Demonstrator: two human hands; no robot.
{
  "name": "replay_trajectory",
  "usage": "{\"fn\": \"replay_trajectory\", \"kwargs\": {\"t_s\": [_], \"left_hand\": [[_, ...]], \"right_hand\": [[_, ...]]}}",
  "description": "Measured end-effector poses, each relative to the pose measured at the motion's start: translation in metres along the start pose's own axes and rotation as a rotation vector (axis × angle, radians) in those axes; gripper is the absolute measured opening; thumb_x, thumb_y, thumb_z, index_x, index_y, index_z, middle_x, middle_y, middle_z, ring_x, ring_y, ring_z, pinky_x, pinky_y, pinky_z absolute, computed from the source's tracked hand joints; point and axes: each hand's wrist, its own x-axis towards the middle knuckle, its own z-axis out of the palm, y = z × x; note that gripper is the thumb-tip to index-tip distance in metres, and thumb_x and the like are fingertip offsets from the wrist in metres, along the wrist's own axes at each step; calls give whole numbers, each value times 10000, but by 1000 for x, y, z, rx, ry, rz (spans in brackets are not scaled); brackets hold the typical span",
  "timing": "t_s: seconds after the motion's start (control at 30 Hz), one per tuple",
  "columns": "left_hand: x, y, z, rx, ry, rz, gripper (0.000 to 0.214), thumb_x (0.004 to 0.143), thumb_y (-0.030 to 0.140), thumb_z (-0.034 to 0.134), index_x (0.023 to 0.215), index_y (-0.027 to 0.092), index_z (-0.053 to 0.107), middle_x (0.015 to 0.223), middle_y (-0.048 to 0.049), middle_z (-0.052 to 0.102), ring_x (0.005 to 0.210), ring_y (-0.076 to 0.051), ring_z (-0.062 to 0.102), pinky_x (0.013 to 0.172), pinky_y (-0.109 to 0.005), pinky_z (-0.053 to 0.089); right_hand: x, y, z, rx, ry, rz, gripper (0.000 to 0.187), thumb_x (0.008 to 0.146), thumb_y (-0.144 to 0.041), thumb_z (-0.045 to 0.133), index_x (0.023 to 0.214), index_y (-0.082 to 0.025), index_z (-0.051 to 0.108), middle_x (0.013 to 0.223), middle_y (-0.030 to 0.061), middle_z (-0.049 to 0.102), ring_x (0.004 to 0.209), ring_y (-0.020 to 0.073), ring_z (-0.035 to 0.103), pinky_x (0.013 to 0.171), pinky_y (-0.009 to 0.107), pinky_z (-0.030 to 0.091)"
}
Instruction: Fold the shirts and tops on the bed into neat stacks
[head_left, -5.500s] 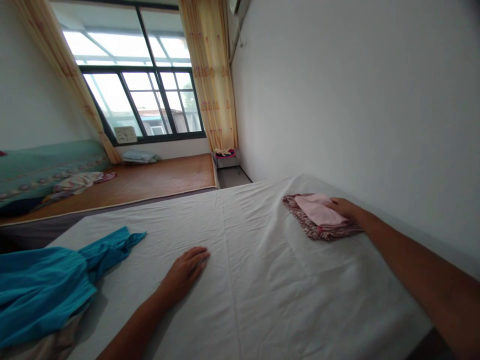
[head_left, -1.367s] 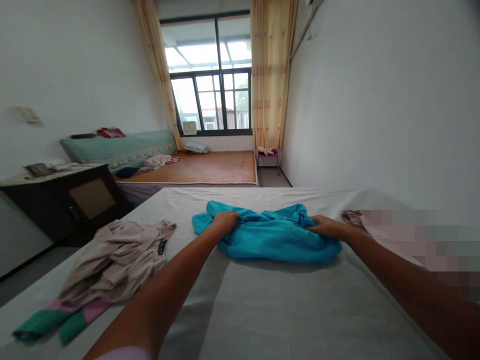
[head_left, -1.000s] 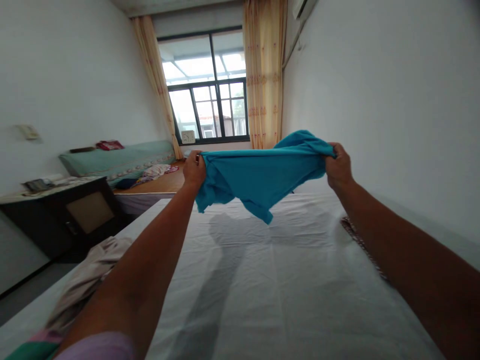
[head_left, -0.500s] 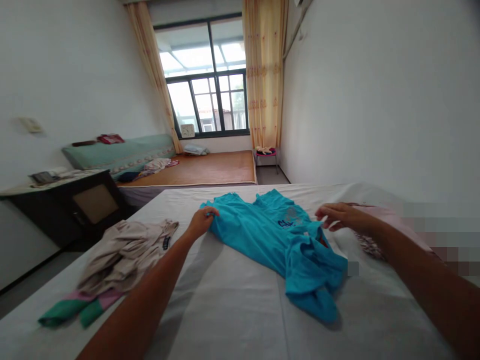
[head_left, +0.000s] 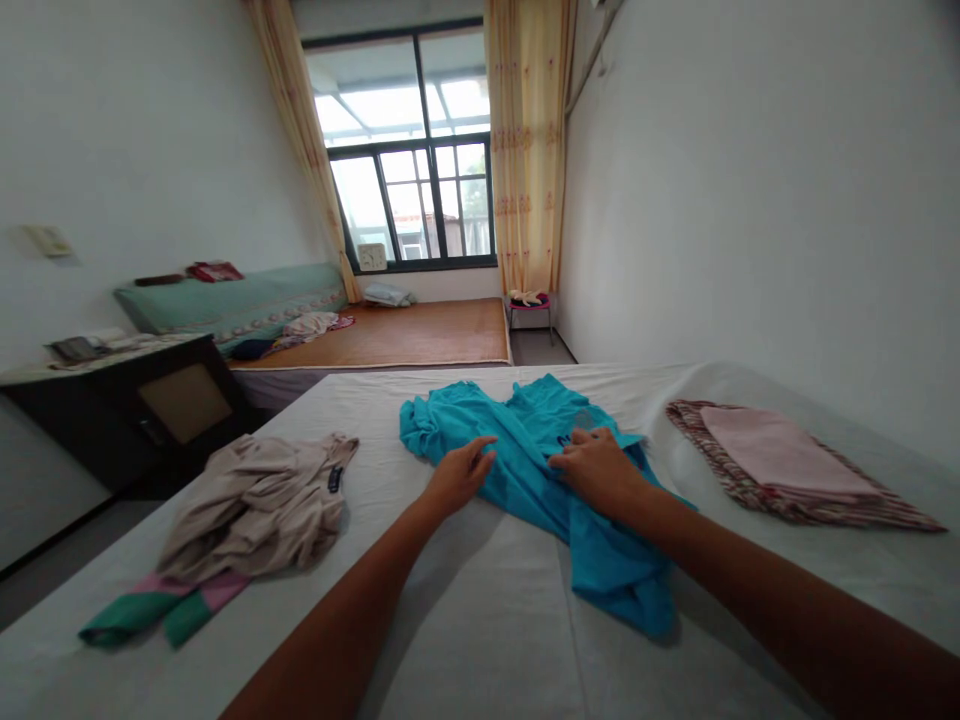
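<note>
A bright blue T-shirt (head_left: 540, 470) lies spread and rumpled on the white bed sheet (head_left: 480, 640), its print side up. My left hand (head_left: 459, 474) rests open on the shirt's left part, fingers stretched forward. My right hand (head_left: 596, 470) lies flat on the middle of the shirt, fingers apart, just below the print. Neither hand holds anything.
A crumpled beige garment (head_left: 259, 505) with green and pink cloth under it lies at the left of the bed. A folded pink cloth on a folded striped one (head_left: 780, 465) sits at the right by the wall. A dark cabinet (head_left: 150, 410) stands left; another bed lies beyond.
I lifted the blue shirt off the bed with both hands, shook it out and laid it down. Both hands have since let go and moved inward onto its middle.
</note>
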Motion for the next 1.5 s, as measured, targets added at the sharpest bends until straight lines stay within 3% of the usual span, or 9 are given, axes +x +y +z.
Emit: {"fn": "replay_trajectory", "kwargs": {"t_s": [0.1,0.23,0.3,0.43,0.57,0.8,1.03,1.2,1.5], "left_hand": [[-3,8,-2,-68,-23,-112,598,913,466,397,1439,183,367,742,-20,673,608,-191,653,621,-283,502],[-5,3,-6,62,13,-83,691,788,300,579,1440,193,374,1062,-75,698,934,-262,667,856,-344,490],[-4,-4,-12,112,-24,-44,639,736,173,551,1371,200,480,1208,-71,650,1051,-264,626,945,-353,451],[-3,-11,-32,213,-74,-87,661,696,91,475,1340,231,520,1237,-59,639,1004,-239,643,904,-337,470],[-11,-11,-61,526,-128,-279,606,709,192,542,1305,301,550,1041,-82,711,904,-288,665,770,-371,491],[-20,-12,-110,891,-144,-463,201,775,252,510,755,206,704,825,-113,711,811,-288,666,750,-401,466],[49,-15,-46,732,-40,-225,458,812,494,544,1180,227,596,1209,-148,604,1090,-333,558,847,-426,455],[81,-50,-34,671,-34,-310,447,753,267,604,1188,164,588,1159,-167,625,1046,-326,595,876,-432,460],[29,-84,-89,-140,675,-340,538,706,168,523,1244,175,528,1032,-65,657,912,-209,626,803,-315,515]], "right_hand": [[-12,-45,-8,32,105,-235,141,896,-225,539,945,-227,672,887,69,696,1001,254,558,959,460,322],[-15,-67,-2,292,-30,-514,213,927,-317,500,1050,-254,663,896,27,696,885,186,607,813,308,406],[-2,-46,3,463,-17,-416,288,941,-395,457,1105,-263,654,922,15,705,840,162,629,753,263,422],[39,50,24,460,236,191,365,955,-394,372,1064,-216,671,1039,57,708,928,199,636,828,288,444],[63,134,62,295,18,538,500,888,-414,480,1288,-119,539,1279,168,598,1157,296,559,965,376,405],[71,147,102,374,-49,415,689,747,-323,665,1369,-130,442,1298,159,582,1174,285,555,976,350,412],[64,132,95,437,-137,273,715,759,-454,644,1359,-105,470,1390,174,488,1262,297,470,1038,366,367],[66,125,77,265,-191,110,450,778,-215,609,1227,-212,593,1224,95,604,1106,241,571,950,324,417],[85,192,20,-143,305,455,394,933,-186,341,1262,-238,550,1321,137,530,1124,311,474,845,477,440]]}}
